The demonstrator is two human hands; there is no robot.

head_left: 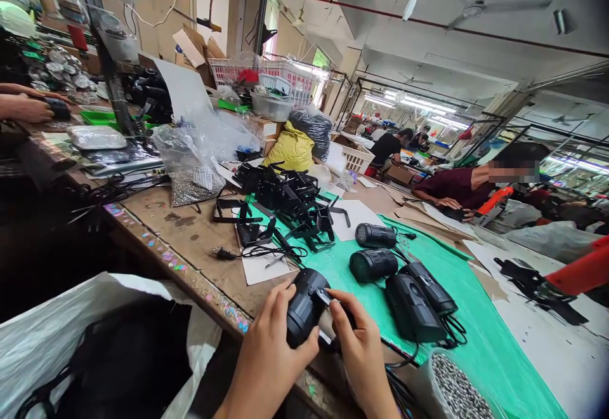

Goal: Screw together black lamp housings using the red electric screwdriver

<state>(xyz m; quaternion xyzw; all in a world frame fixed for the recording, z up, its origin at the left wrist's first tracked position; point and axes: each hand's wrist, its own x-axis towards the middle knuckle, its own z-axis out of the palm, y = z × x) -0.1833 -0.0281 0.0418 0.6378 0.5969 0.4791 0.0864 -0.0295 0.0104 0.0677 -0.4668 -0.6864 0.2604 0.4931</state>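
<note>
So, from the head view, both hands are busy at the near edge of the counter (166, 222)! The left hand (273, 336) has its fingers wrapped around a black cylindrical housing (301, 311), tilted, just over that edge. And look at the right hand (359, 339): thumb and forefinger pinch a dark shiny piece (323, 298) against the housing's side, though its lower part is too covered to make out.

Just beyond lies a plug (224, 253) with its black cord, then a tangled heap of black brackets (285, 203), partly on a green sheet (480, 336). Right of them, four black units (413, 311) rest on that same sheet, cables trailing. Nearer, by the right hand, stands a tub (423, 374) full of small silver pieces (461, 390). A white sack (202, 336) gapes at lower left, and across the counter a co-worker in a dark red shirt (442, 178) leans forward.
</note>
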